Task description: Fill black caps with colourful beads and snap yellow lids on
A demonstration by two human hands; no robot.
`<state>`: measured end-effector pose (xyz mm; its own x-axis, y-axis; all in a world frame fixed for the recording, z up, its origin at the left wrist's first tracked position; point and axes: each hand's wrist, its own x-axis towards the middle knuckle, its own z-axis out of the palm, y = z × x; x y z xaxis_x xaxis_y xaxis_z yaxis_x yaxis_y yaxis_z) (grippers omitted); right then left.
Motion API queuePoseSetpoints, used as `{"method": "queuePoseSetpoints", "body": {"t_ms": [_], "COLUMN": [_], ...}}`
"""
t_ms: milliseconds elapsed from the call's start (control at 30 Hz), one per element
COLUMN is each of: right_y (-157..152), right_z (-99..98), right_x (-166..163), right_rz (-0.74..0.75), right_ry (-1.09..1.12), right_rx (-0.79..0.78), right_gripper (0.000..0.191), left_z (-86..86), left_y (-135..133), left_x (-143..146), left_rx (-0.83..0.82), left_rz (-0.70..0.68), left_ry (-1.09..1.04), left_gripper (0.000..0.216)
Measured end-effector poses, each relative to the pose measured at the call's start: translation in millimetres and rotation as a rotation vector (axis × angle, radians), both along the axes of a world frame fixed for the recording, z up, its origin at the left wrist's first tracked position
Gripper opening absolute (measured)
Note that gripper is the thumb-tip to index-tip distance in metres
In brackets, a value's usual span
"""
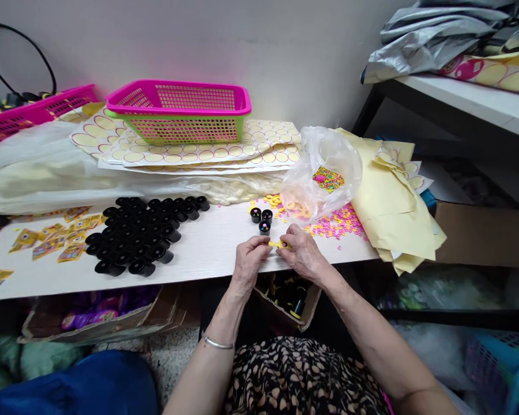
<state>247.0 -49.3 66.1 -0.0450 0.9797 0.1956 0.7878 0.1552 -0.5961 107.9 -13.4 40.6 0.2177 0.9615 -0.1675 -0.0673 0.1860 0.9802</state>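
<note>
My left hand (249, 258) and my right hand (301, 251) meet at the front edge of the white table (207, 248). Both pinch a small yellow piece (278, 244) between their fingertips. Just beyond the hands stand three small black caps (262, 219), apart from the rest. A large cluster of black caps (138, 233) lies to the left. Loose yellow rings (273, 201) and pink and yellow beads (337, 222) are scattered to the right of the hands, beside a clear plastic bag (322, 173) holding more coloured beads.
A pink and green basket (179, 112) sits on sticker sheets (259, 144) at the back. Yellow sticker cards (54, 239) lie at left. Yellow backing paper (393, 213) hangs over the right edge. An open cardboard box (285, 300) sits under the table edge; a shelf (462, 101) stands at right.
</note>
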Motion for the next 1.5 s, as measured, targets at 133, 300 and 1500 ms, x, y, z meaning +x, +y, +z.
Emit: {"method": "queuePoseSetpoints", "body": {"t_ms": [133, 300, 1500], "right_y": [-1, -3, 0], "right_z": [-4.1, -19.0, -5.7], "right_x": [1, 3, 5], "right_rz": [-0.046, -0.143, -0.232], "right_ry": [0.193, 0.753, 1.268], "right_rx": [0.024, -0.012, -0.558], "right_gripper": [0.009, 0.020, 0.035], "left_z": [3.3, -0.6, 5.6], "left_y": [-5, -6, 17], "left_x": [17, 29, 29], "left_rx": [-0.025, -0.073, -0.014], "left_rz": [-0.024, 0.057, -0.083], "left_ry": [-0.035, -0.096, 0.220], "left_gripper": [0.025, 0.024, 0.029]}}
